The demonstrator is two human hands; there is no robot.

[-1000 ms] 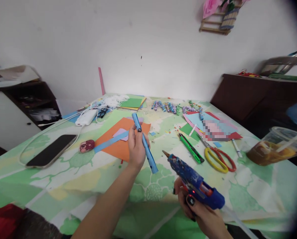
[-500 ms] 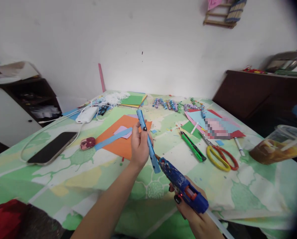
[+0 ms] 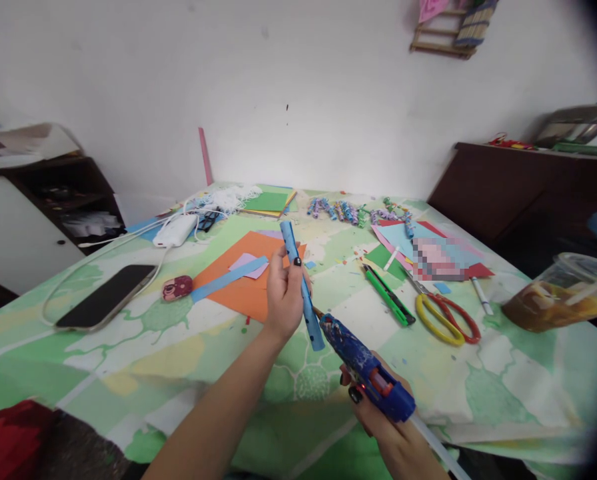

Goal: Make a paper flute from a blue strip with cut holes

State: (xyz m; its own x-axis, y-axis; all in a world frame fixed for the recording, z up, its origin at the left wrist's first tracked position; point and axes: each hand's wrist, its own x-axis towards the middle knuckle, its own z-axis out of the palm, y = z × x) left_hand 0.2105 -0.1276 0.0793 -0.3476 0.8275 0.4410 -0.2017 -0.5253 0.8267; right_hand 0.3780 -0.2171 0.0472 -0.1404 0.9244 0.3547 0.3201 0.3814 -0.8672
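My left hand [image 3: 284, 293] is closed around a rolled blue paper tube [image 3: 314, 327] with dark spots, held tilted above the table. In my right hand [image 3: 378, 417] is a blue hot glue gun [image 3: 361, 360], its nozzle against or very close to the tube's lower side. A clear glue stick [image 3: 441, 448] runs out of the gun's back end, and a small red light glows on its body. Beyond my left hand lie an orange paper sheet [image 3: 233, 293], a blue paper strip [image 3: 223, 279] and a piece of lilac paper [image 3: 243, 262].
Right of my hands are a green box cutter [image 3: 389, 297], scissors [image 3: 441, 320] and a plastic cup [image 3: 553, 300] of brown drink. Several spotted paper curls [image 3: 346, 211] lie near the wall. On the left are a phone [image 3: 106, 297], a white power bank [image 3: 175, 231] and cables.
Both hands keep their grips. The tube has shifted slightly right in view with my left hand, and the glue gun's nozzle stays beside its lower part.
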